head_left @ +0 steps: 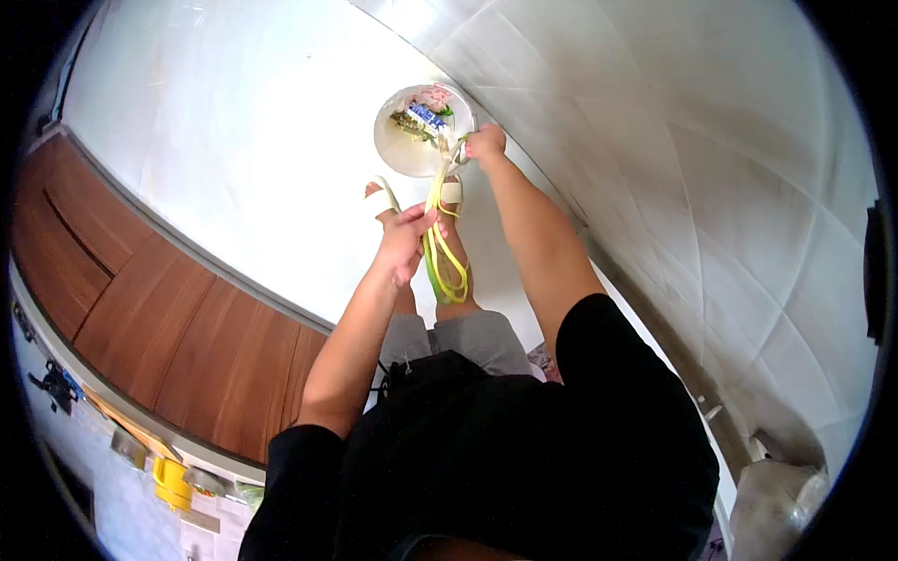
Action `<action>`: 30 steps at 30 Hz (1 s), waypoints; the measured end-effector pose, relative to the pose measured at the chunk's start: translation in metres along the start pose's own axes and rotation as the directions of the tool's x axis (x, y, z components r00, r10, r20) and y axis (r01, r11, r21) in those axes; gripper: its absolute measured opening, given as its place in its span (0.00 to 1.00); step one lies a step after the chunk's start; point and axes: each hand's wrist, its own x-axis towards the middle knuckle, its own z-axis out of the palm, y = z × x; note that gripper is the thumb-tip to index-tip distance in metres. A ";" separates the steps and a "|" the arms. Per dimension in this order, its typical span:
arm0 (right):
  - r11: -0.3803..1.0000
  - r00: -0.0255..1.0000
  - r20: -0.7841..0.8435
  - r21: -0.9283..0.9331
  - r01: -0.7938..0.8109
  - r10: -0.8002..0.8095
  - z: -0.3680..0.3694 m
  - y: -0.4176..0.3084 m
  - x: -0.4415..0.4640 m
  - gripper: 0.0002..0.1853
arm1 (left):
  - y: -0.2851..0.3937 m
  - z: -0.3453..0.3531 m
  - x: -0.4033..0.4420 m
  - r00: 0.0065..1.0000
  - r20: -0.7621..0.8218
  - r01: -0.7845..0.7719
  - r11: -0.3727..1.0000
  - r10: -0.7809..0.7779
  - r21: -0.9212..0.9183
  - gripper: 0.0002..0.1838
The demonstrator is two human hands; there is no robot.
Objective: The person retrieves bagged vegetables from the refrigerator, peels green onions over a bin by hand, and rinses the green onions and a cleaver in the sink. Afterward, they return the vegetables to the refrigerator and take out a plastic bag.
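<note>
Over the waste bin (398,152), the pale ends of the green stalks (436,189) are best kept low while my left hand (402,245) grips them mid-length, my right hand (486,141) near the rim, its grip unclear.

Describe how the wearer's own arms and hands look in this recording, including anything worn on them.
Both the left hand and the right hand are ungloved. The forearms are bare, with no watch or bracelet to be seen. The left sleeve and right sleeve are short, plain black and without visible markings. Rings would be too small to make out.
</note>
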 end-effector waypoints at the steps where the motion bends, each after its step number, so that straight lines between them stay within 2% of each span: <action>1: 1.000 0.999 0.020 -0.005 -0.029 0.029 0.006 0.005 0.012 0.10 | 0.001 0.000 -0.002 1.000 -0.014 0.015 1.000 -0.015 0.007 0.11; 9: 0.998 0.998 0.053 -0.055 0.041 -0.038 0.019 -0.005 0.024 0.08 | 0.001 -0.003 -0.006 0.999 -0.040 0.013 1.000 -0.013 -0.003 0.09; 12: 0.920 0.987 0.040 -0.359 0.160 -0.156 0.007 -0.030 -0.002 0.05 | 0.000 -0.006 -0.006 0.998 -0.055 0.029 1.000 -0.029 -0.007 0.09; 14: 0.978 0.946 0.286 -0.096 0.186 -0.152 0.016 -0.035 -0.002 0.06 | -0.001 -0.008 -0.002 1.000 -0.014 0.015 0.999 -0.016 -0.050 0.09; 16: 0.957 0.886 0.463 0.270 -0.108 -0.031 0.017 -0.038 -0.015 0.12 | -0.002 -0.010 0.002 1.000 -0.001 0.005 1.000 -0.005 -0.018 0.11; 19: 0.946 0.821 0.568 0.292 -0.137 -0.057 0.001 -0.049 -0.045 0.15 | -0.008 -0.011 0.015 1.000 -0.010 0.000 1.000 0.000 -0.024 0.12; 20: 0.921 0.837 0.543 0.357 -0.155 -0.070 0.001 -0.047 -0.053 0.19 | -0.011 -0.012 0.020 1.000 0.005 -0.017 1.000 0.017 -0.023 0.12; 23: 0.917 0.817 0.548 0.393 -0.064 -0.178 -0.022 -0.058 -0.083 0.19 | -0.020 -0.010 0.036 0.998 0.009 -0.063 0.998 0.063 -0.007 0.10; 25: 0.893 0.851 0.489 0.446 -0.056 -0.190 -0.028 -0.058 -0.103 0.17 | -0.040 -0.017 0.062 0.994 0.017 -0.106 0.994 0.106 0.034 0.10; 27: 0.863 0.900 0.403 0.501 -0.065 -0.166 -0.038 -0.063 -0.128 0.17 | -0.046 -0.015 0.072 0.981 -0.048 -0.175 0.969 0.186 0.176 0.09; 28: 0.884 0.913 0.400 0.453 -0.118 -0.083 -0.042 -0.061 -0.135 0.17 | -0.049 -0.013 0.075 0.971 -0.060 -0.210 0.949 0.229 0.236 0.08; 30: 0.807 0.845 0.535 0.499 -0.315 -0.001 -0.049 -0.065 -0.153 0.17 | -0.054 -0.011 0.081 0.944 -0.074 -0.278 0.898 0.320 0.343 0.08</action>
